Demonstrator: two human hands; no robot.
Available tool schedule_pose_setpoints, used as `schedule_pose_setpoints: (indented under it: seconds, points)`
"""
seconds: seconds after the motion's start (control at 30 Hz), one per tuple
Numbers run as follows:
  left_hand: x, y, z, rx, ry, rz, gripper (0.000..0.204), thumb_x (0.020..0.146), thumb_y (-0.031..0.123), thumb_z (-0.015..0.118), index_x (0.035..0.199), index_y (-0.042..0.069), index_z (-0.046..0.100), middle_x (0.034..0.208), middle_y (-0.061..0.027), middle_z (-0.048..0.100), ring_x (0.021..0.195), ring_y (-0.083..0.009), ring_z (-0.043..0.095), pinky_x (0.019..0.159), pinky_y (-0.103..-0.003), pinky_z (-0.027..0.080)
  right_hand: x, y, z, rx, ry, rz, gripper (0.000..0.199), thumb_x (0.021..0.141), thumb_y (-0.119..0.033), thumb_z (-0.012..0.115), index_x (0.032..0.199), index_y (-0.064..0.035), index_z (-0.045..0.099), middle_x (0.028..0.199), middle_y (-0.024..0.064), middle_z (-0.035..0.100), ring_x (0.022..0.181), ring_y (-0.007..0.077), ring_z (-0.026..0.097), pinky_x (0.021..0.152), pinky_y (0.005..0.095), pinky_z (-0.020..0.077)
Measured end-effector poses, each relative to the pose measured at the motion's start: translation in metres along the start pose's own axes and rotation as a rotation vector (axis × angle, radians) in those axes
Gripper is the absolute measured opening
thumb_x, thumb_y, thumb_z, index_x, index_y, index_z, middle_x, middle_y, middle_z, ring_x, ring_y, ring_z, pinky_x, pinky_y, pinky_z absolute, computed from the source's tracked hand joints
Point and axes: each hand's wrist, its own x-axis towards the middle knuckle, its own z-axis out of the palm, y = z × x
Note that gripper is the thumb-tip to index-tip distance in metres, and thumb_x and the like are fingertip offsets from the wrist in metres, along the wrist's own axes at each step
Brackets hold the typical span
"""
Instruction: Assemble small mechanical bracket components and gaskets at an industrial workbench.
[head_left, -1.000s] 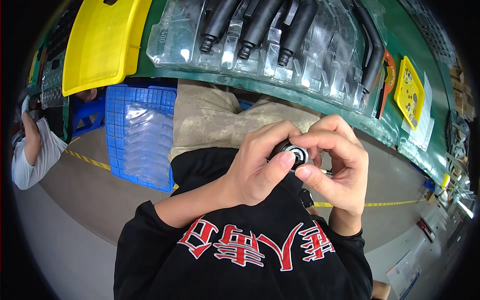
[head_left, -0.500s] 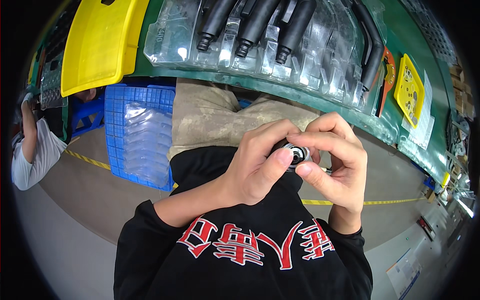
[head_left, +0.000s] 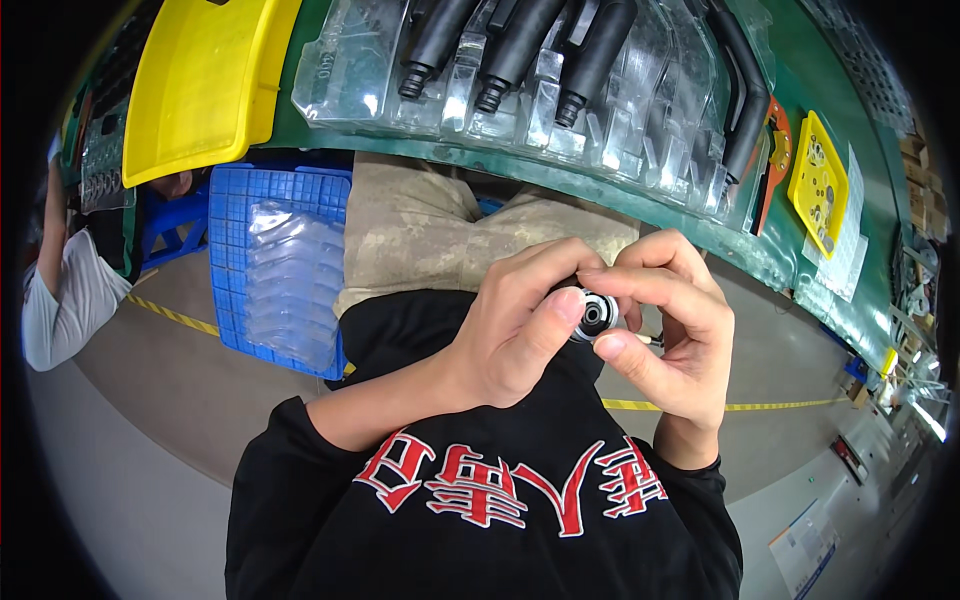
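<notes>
Between my two hands, close in front of my body, is a small round fitting (head_left: 597, 315) with a silver ring and a dark, hollow-looking middle. Its open end faces up. My left hand (head_left: 515, 330) is closed round its left side, the thumb lying along the rim. Pinching from the other side, my right hand (head_left: 675, 325) has its forefinger over the far edge and its thumb near the rim. My fingers hide the rest of the part. Above the hands, a clear plastic tray (head_left: 345, 75) on the bench holds several black tubular handles (head_left: 515, 50) with ribbed ends.
The green bench (head_left: 770, 255) curves across the far side. A yellow bin (head_left: 195, 90) overhangs its left part; a small yellow tray (head_left: 820, 185) with little parts lies right. Clear moulded trays (head_left: 290, 290) rest on a blue crate (head_left: 230, 270). Another person (head_left: 75, 300) works far left.
My hands stay closed on the fitting, which is tipped slightly so its end shows more. At far left, the other person's arm has moved up.
</notes>
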Motion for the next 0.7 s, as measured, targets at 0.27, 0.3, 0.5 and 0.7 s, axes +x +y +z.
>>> schedule_pose_setpoints:
  seconds: [0.27, 0.3, 0.5, 0.7]
  points:
    - [0.0022, 0.0025, 0.0031, -0.028, 0.016, 0.025, 0.034, 0.098, 0.031, 0.045, 0.091, 0.002, 0.059, 0.083, -0.0093, 0.066, 0.070, -0.0167, 0.053, 0.067, -0.028, 0.043, -0.0008, -0.0004, 0.0053, -0.056, 0.027, -0.040, 0.034, 0.074, -0.009, 0.081, 0.107, -0.0049, 0.075, 0.094, 0.0034, 0.054, 0.075, 0.0113, 0.048, 0.063, 0.0221, 0.0410]
    - [0.0021, 0.0026, 0.0032, -0.031, 0.016, 0.019, 0.034, 0.098, 0.032, 0.044, 0.091, 0.002, 0.060, 0.083, -0.0092, 0.065, 0.070, -0.0169, 0.054, 0.068, -0.028, 0.043, -0.0008, -0.0010, 0.0056, -0.054, 0.029, -0.037, 0.033, 0.074, -0.009, 0.081, 0.106, -0.0048, 0.075, 0.094, 0.0034, 0.054, 0.075, 0.0113, 0.048, 0.063, 0.0221, 0.0409]
    - [0.0021, 0.0020, 0.0043, -0.048, 0.029, 0.029, 0.037, 0.098, 0.033, 0.042, 0.093, 0.001, 0.060, 0.084, -0.0093, 0.065, 0.073, -0.0185, 0.055, 0.070, -0.030, 0.044, -0.0002, 0.0002, 0.0059, -0.037, 0.032, -0.030, 0.034, 0.073, -0.008, 0.081, 0.106, -0.0049, 0.075, 0.094, 0.0034, 0.054, 0.075, 0.0112, 0.048, 0.063, 0.0221, 0.0407]
    - [0.0016, 0.0059, 0.0042, -0.015, 0.031, 0.007, 0.041, 0.097, 0.034, 0.039, 0.094, 0.001, 0.061, 0.085, -0.0094, 0.065, 0.076, -0.0197, 0.056, 0.073, -0.031, 0.044, 0.0021, 0.0023, 0.0026, -0.012, 0.001, -0.031, 0.034, 0.072, -0.008, 0.081, 0.106, -0.0052, 0.075, 0.093, 0.0032, 0.053, 0.076, 0.0113, 0.048, 0.063, 0.0221, 0.0407]
